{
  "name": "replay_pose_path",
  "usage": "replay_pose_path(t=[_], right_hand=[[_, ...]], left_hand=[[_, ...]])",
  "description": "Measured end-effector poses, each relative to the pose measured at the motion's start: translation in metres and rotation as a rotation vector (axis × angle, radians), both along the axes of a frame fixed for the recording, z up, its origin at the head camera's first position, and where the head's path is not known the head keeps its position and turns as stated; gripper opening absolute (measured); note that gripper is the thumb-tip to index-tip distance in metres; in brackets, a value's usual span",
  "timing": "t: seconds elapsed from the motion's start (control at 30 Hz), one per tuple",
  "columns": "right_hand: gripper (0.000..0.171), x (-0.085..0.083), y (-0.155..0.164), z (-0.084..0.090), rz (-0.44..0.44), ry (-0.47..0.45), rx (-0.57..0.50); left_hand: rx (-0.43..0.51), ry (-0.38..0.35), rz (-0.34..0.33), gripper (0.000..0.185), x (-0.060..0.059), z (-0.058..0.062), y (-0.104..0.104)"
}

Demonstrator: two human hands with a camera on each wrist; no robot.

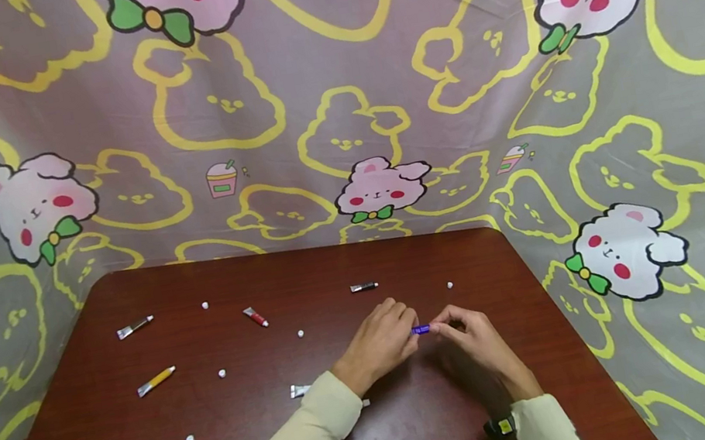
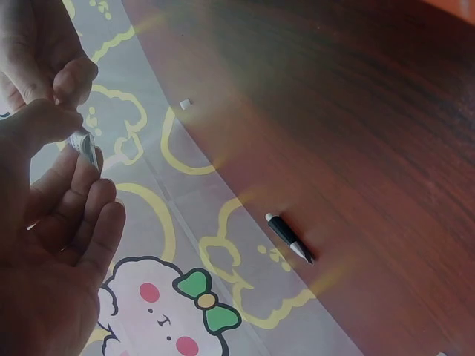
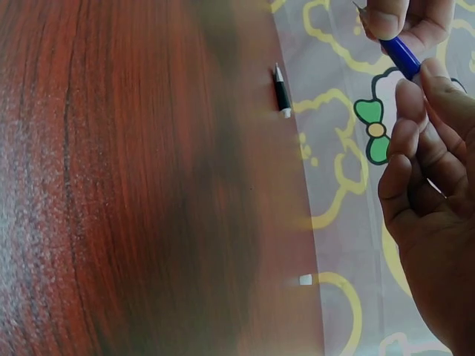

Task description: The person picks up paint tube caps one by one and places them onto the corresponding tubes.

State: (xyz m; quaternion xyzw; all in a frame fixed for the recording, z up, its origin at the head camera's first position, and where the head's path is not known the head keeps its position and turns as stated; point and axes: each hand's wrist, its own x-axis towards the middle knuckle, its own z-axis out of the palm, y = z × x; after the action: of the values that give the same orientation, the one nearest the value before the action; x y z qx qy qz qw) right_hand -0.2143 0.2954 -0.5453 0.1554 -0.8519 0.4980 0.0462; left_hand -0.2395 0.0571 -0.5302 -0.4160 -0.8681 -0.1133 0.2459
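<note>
— Where's the blue tube (image 1: 421,330)?
— Just above the counter (image 1: 363,438), right of its middle, between both hands.
— And the fingers?
— The left hand (image 1: 378,345) pinches its 9 o'clock end; the right hand (image 1: 475,336) pinches the 3 o'clock end.

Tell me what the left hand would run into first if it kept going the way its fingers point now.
The left hand points right along the blue tube it pinches, so it would most likely meet the right hand gripping the tube's other end. Depth is hard to judge.
</note>
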Motion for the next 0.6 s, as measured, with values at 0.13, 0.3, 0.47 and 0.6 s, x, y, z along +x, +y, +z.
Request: replay_pose_path(t=[0.13, 0.3, 0.47, 0.6], right_hand=[[0.007, 0.0, -0.0011, 0.0006, -0.002, 0.006, 0.01], [0.008, -0.0004, 0.0008, -0.0004, 0.003, 0.018, 0.016], [0.009, 0.0, 0.001, -0.0004, -0.005, 0.027, 0.031], [0.009, -0.0008, 0.0008, -0.0018, -0.009, 0.054, 0.046]], left_hand=[[0.003, 0.0, -0.002, 0.018, 0.0001, 0.0001, -0.0001], [0.005, 0.0, -0.006, 0.018, 0.0007, 0.0021, 0.0003], [-0.001, 0.013, -0.006, 0.019, 0.0018, 0.003, 0.0009], [-0.001, 0.028, -0.003, 0.019, 0.0019, 0.002, 0.0015]])
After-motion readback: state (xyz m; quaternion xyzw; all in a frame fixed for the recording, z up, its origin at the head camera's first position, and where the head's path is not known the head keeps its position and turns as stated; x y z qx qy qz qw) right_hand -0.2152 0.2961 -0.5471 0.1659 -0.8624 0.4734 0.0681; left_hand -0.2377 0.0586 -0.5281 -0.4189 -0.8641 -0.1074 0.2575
